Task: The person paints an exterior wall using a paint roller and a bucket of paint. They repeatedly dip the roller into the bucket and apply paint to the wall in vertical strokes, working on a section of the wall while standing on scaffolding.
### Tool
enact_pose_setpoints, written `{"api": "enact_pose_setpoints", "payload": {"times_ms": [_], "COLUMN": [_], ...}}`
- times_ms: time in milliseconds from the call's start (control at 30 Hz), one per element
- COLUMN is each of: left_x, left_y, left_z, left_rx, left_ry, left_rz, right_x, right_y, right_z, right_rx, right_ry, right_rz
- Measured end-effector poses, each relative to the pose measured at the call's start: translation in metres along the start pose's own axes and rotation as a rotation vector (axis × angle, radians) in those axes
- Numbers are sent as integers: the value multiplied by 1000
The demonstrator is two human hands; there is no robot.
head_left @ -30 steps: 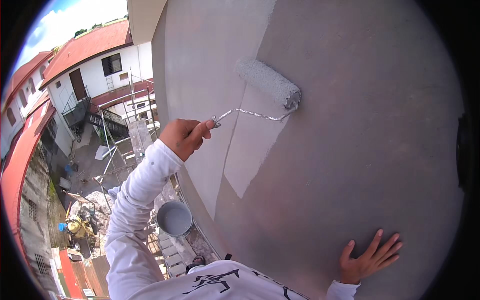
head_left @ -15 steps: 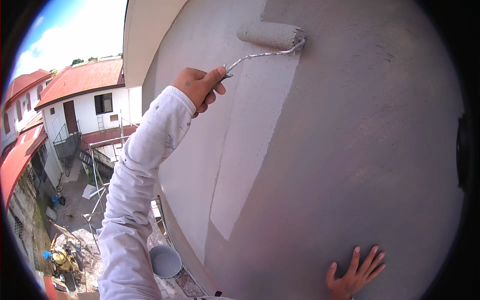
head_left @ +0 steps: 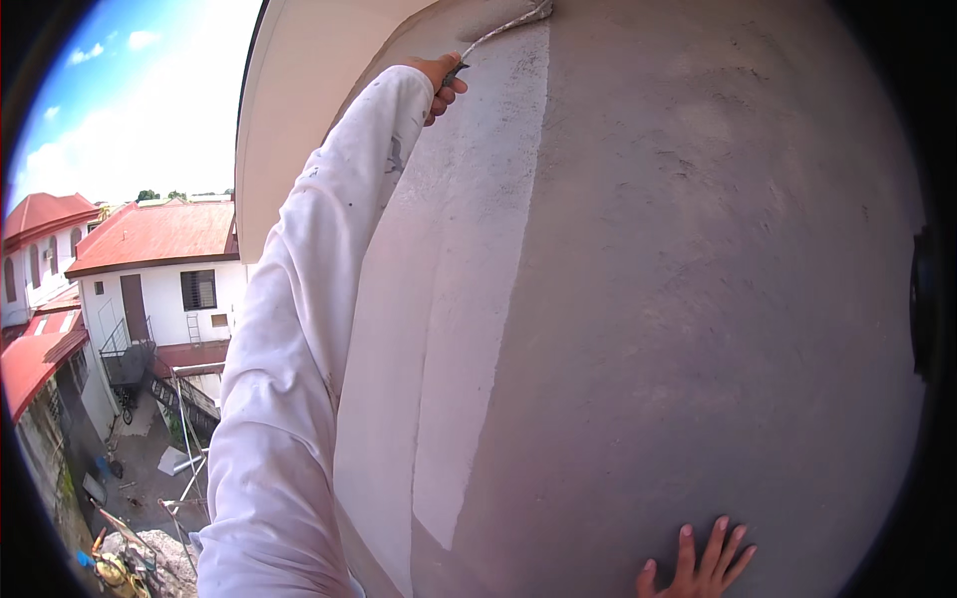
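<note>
My left hand (head_left: 439, 84) is closed around the dark handle of a paint roller (head_left: 500, 30), with the arm in its paint-spotted white sleeve stretched up high. The roller's sleeve lies against the top of a grey wall (head_left: 688, 259), partly cut off by the upper edge of the view. Below it runs a lighter strip of paint (head_left: 477, 299) beside the darker, rougher surface. At the lower right my right hand (head_left: 701, 573) rests flat on the wall, fingers spread, holding nothing; its lower part is out of view.
A pale overhang (head_left: 299, 110) borders the wall at the upper left. Far below on the left lie a yard with scaffold poles (head_left: 184, 419), a dark staircase (head_left: 179, 394) and rubble (head_left: 159, 558). White buildings with red roofs (head_left: 164, 234) stand beyond.
My left hand has pushed the roller upward along the wall, and the arm is straighter. The view has tilted up, so the bucket below is no longer seen. My right hand stays on the wall.
</note>
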State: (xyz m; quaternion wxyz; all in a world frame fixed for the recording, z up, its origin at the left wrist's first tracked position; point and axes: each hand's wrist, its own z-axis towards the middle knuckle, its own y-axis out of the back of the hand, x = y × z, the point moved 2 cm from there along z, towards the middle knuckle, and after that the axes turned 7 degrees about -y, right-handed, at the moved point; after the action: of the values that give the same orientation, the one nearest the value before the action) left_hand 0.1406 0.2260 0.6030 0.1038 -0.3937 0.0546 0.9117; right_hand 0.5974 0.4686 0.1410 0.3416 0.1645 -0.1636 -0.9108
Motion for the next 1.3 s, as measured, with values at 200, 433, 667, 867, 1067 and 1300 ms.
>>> {"api": "enact_pose_setpoints", "payload": {"times_ms": [200, 433, 667, 867, 1067, 1300], "left_x": [-51, 36, 140, 214, 274, 327], "left_y": [13, 14, 17, 28, 48, 86], "left_z": [101, 43, -107, -229, -329, -408], "left_rx": [161, 386, 228, 121, 141, 212], "left_ry": [-130, 67, 130, 237, 541, 744], "left_rz": [-42, -333, -257, -181, -119, 59], "right_x": [-4, -2, -3, 6, 12, 22], "right_y": [0, -5, -14, -18, -18, -21], "right_z": [-3, 7, 7, 7, 7, 8], "right_rx": [-42, -87, -103, -123, -139, -147], "right_ry": [-7, 80, 114, 133, 133, 121], "right_rz": [-24, -124, -111, -86, -75, -68]}}
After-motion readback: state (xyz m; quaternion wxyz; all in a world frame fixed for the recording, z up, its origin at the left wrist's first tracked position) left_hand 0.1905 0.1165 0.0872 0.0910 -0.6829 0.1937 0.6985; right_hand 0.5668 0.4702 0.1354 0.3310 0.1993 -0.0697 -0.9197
